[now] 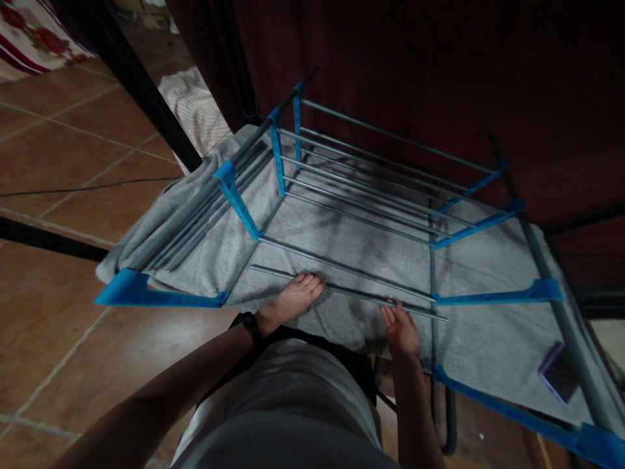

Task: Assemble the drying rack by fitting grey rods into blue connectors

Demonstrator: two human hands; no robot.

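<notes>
A grey cloth (469, 326) lies spread over a lower tier of a drying rack (351, 195) with grey metal rods and blue plastic brackets. My left hand (295, 296) rests flat on the cloth near its front edge, fingers stretched out, right beside a loose-looking rod (351, 293). A dark band is on that wrist. My right hand (401, 329) touches the cloth's front edge just under the same rod, fingers partly curled. Whether they pinch the cloth is unclear.
A small purple-edged object like a phone (559, 372) lies on the cloth at the right. A dark red curtain (390, 58) hangs behind the rack. Brown floor tiles (73, 150) spread to the left, with a striped mat (193, 104) and a black pole (141, 85).
</notes>
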